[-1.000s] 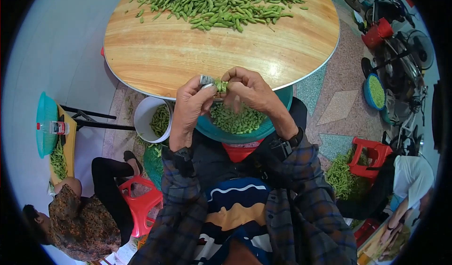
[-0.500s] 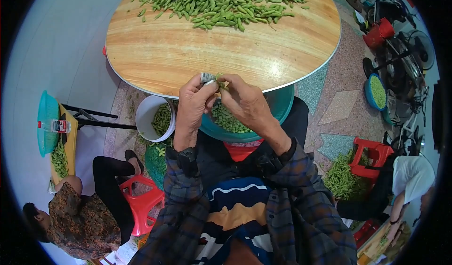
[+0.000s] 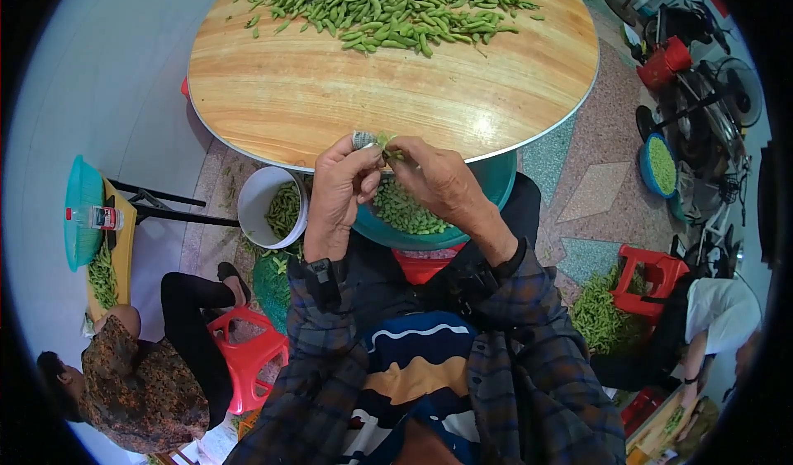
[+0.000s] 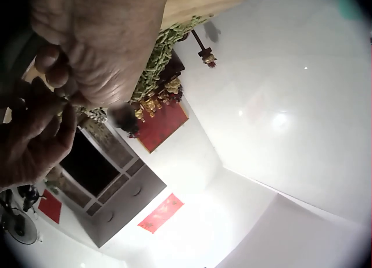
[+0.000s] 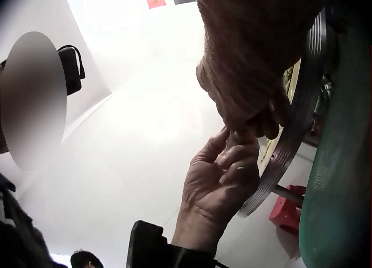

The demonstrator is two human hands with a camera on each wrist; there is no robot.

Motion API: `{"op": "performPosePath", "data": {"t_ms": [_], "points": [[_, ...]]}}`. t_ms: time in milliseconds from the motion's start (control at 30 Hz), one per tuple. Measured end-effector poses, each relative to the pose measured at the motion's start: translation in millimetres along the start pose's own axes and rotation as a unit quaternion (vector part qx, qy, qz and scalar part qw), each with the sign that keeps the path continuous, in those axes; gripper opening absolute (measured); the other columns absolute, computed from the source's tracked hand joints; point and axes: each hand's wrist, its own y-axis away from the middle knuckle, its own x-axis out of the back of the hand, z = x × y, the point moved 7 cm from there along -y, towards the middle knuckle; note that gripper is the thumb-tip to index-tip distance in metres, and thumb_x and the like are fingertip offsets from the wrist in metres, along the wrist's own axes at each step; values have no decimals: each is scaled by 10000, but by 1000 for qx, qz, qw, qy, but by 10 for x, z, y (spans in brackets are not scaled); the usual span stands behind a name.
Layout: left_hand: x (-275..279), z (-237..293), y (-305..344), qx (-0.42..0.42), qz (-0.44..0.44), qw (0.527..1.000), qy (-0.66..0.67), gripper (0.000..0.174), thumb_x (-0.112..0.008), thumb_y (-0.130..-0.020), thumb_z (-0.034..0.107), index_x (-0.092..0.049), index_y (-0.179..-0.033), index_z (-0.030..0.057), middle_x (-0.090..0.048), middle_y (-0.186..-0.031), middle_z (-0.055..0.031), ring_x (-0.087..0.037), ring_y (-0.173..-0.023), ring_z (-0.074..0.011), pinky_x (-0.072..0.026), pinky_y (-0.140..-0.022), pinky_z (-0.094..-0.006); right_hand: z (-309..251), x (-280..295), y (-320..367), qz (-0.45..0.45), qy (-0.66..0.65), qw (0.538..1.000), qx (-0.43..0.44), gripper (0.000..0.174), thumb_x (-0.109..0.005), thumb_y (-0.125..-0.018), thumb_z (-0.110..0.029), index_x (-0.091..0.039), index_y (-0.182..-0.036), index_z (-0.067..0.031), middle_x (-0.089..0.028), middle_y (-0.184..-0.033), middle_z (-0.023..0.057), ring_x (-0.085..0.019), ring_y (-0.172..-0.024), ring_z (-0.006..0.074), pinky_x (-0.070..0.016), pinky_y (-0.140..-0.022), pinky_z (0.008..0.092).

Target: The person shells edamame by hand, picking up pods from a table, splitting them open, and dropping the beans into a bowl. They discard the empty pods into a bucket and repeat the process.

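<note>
Far left, a teal basin [image 3: 80,238] and loose pods [image 3: 103,282] are carried on a narrow yellow table [image 3: 123,246], pods toward its near end. A person in a patterned top [image 3: 149,382] is seen below, just beside a red stool [image 3: 254,366]. White bucket [image 3: 251,205], part filled with green pods [image 3: 282,215], is parked off the round table's near-left edge. Left hand [image 3: 334,188]: fingers curled, small green pod [image 3: 383,139] pinched at the tips, grey wrap [image 3: 363,139] worn on one finger. Pod is held at the near edge of the round table [image 3: 330,97]; mostly covered by fingertips, so whether it's split can't be read. Main pod heap [image 3: 388,7] is piled toward the far edge. Shelled beans [image 3: 406,207] are collected in a green basin [image 3: 504,176] below the hands. Right hand [image 3: 446,180]: same pod apparently pinched too, fingers bent. Far right, more beans are held in a blue bowl [image 3: 646,169].
</note>
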Motion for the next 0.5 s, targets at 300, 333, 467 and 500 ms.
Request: {"op": "performPosePath", "data": {"t_ms": [300,333,467,500], "points": [[44,-60,-8,16,2,1000,7,65,-633,-935,52,-643,-977,3,-654,-797,-47,-508,-513,-65,-328,-386,-203,121,-7,-75,-103,-43,990,-82,268,-660,-930,-93,-541,-1165,-41,-668,-806,204,-693,-771,403,-531,-644,433],[40,-57,-7,16,2,1000,8,65,-633,-935,52,-643,-977,3,-654,-797,-47,-508,-513,-65,-328,-386,-203,129,-11,-93,-113,-51,989,-83,260,-657,-929,-96,-538,-1154,-46,-665,-794,201,-689,-759,401,-526,-640,427],[34,-42,-5,15,0,1000,7,67,-630,-939,55,-644,-979,4,-652,-793,-43,-507,-512,-64,-327,-386,-202,137,-7,-128,-151,-77,979,-110,268,-670,-917,-102,-535,-1143,-52,-649,-763,173,-669,-687,345,-504,-618,401],[30,-38,-6,15,0,1000,8,70,-630,-940,57,-645,-984,4,-652,-792,-42,-507,-511,-63,-327,-386,-200,150,-8,-124,-151,-77,979,-110,268,-670,-917,-102,-535,-1143,-52,-649,-763,173,-669,-687,345,-504,-618,401]]}}
